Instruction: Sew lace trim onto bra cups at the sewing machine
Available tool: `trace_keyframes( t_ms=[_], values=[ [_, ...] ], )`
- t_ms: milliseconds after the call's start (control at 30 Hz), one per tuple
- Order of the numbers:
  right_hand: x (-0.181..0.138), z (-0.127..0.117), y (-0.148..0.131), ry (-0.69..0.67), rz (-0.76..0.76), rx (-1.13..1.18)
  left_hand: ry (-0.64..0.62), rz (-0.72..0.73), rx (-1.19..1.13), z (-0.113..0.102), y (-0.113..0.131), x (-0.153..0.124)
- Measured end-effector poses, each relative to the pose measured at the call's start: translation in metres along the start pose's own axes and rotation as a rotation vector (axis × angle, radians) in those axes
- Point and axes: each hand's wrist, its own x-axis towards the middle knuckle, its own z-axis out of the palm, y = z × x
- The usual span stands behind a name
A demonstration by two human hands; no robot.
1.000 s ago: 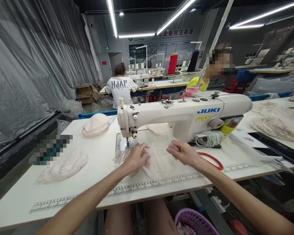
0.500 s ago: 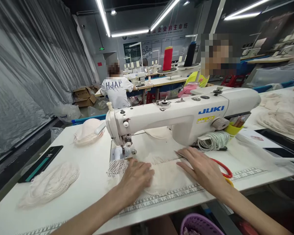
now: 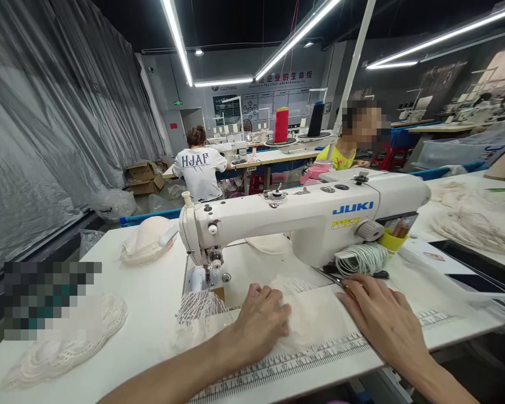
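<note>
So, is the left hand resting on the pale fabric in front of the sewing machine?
Yes, the left hand lies palm down on the pale fabric, just in front of the sewing machine.

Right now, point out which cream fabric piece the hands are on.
The flat piece before the sewing machine: left hand presses it, right hand at its edge. The two heaps leftward lie untouched.

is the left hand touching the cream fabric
Touching. The head view shows the left hand lying flat on the cream fabric, with no gap beneath.
</note>
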Motion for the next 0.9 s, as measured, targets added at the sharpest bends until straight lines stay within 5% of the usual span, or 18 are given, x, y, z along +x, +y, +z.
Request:
trace_keyframes(
  t_ms=[100, 200, 400, 600, 900],
  values=[
    [0.029, -0.006, -0.026, -0.090, -0.120, 0.183, 0.017, 0.030, 0.030, 0.003, 0.000, 0.004],
    [0.078, 0.005, -0.054, -0.418, -0.059, 0.218, 0.050, 0.048, 0.018, 0.004, -0.001, 0.003],
    [0.152, 0.061, -0.073, -0.505, 0.042, 0.259, 0.155, -0.019, -0.095, -0.005, -0.015, 0.002],
    [0.151, 0.072, -0.071, -0.415, 0.185, 0.452, 0.288, -0.384, -0.520, 0.001, -0.057, 0.042],
    [0.120, 0.025, -0.060, -0.211, 0.154, 0.819, 0.190, -0.390, -0.179, 0.007, -0.082, 0.096]
  ],
)
